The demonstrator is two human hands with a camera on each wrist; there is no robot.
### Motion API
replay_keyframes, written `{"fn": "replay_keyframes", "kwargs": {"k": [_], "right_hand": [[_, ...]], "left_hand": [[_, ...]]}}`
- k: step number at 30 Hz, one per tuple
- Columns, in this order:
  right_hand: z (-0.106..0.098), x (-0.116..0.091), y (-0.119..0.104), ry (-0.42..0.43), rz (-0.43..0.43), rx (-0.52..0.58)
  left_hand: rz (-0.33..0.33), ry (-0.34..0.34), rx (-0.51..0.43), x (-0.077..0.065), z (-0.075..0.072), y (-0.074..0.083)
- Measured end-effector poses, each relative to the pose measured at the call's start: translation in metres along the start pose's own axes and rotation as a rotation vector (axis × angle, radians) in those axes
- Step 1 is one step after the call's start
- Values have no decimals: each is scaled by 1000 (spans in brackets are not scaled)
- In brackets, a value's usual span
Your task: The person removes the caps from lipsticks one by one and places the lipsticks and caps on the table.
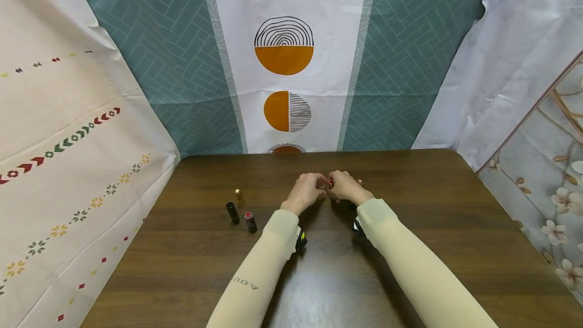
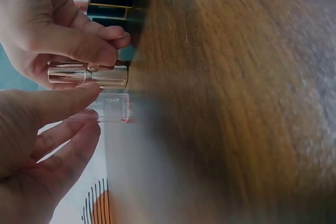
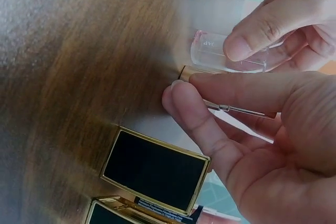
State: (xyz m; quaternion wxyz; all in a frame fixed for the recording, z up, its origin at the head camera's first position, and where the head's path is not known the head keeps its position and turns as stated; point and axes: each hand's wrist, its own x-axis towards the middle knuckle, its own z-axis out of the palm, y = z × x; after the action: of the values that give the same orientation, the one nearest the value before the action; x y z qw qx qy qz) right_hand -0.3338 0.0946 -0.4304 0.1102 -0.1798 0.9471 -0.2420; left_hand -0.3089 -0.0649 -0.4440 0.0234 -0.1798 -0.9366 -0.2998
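Note:
My left hand (image 1: 304, 192) pinches a clear lipstick cap (image 2: 116, 107) with faint lettering and a reddish rim. Right beside it, my right hand (image 1: 349, 189) grips a shiny gold lipstick tube (image 2: 107, 75) between thumb and fingers. Cap and tube stand side by side, close to the tabletop; whether they touch it I cannot tell. Near the right hand in the right wrist view are a black case with gold edges (image 3: 156, 169) and a second black-and-gold case (image 3: 107, 214), partly cut off. The head view mostly hides these behind the right hand.
On the left of the brown wooden table (image 1: 191, 267) are a gold tube (image 1: 239, 196), a black cylinder (image 1: 233, 212) and a dark lipstick with a red top (image 1: 250, 221). A patterned cloth (image 1: 287, 80) hangs behind the table's far edge.

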Motion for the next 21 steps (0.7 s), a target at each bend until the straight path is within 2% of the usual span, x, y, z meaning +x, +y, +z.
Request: {"fn": "replay_keyframes", "kwargs": {"k": [5, 13, 21], "right_hand": [[-1, -2, -2, -2, -6, 33], [-12, -12, -8, -21, -11, 139], [-32, -26, -15, 17, -84, 98]], "left_hand": [[-5, -9, -14, -2, 0, -1], [24, -12, -18, -5, -9, 2], [-12, -42, -59, -13, -25, 7]]}}
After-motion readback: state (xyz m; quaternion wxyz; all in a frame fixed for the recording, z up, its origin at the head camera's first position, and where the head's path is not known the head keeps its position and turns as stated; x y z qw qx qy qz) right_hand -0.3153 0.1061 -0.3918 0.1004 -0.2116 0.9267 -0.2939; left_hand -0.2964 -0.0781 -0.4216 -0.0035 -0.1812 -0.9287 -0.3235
